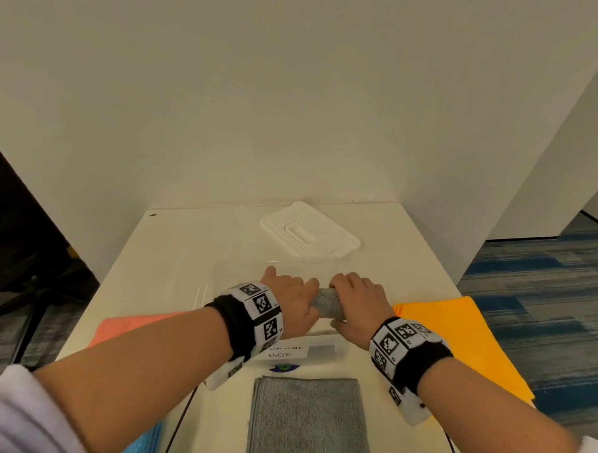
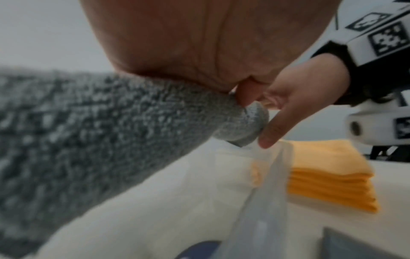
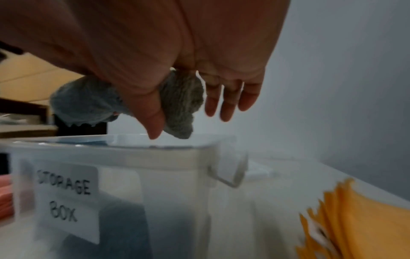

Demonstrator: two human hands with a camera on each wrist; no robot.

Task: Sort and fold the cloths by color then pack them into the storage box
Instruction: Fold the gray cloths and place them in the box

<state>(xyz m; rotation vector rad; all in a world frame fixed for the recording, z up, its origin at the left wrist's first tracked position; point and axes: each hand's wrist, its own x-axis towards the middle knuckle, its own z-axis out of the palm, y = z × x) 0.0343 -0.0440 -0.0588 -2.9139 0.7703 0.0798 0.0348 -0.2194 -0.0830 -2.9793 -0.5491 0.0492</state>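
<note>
Nearest my head camera, past the two white sleeve cuffs, one folded grey cloth lies flat at the table's near edge, a nubby terry rectangle just in front of the storage box. I count one such box: clear, soft-cornered plastic, with a white paper label hand-lettered "STORAGE BOX" on its near wall and a clip handle on its right end. Its one lid, white and rectangular with a moulded recess, lies flat on the table behind it, apart from the box.

I have both hands over the open box. My left hand and right hand each clasp one end of a single rolled grey cloth, a tight, knobbly cylinder held level just above the rim. From the right wrist the thumb and curled palm squeeze the roll's end while three fingers hang straighter beyond it; from the left wrist the roll runs out from under the palm to the other hand.

Through the box's front wall I make out a dark grey shape inside, too blurred to name.

To the right of the box sits one stack of orange cloths, thin, smooth layers with square edges; the count of layers I cannot tell. To the left lies a pink cloth pile, and at the lower left edge a corner of one blue cloth. Each wrist wears one black band carrying white blocks printed with black square markers.
</note>
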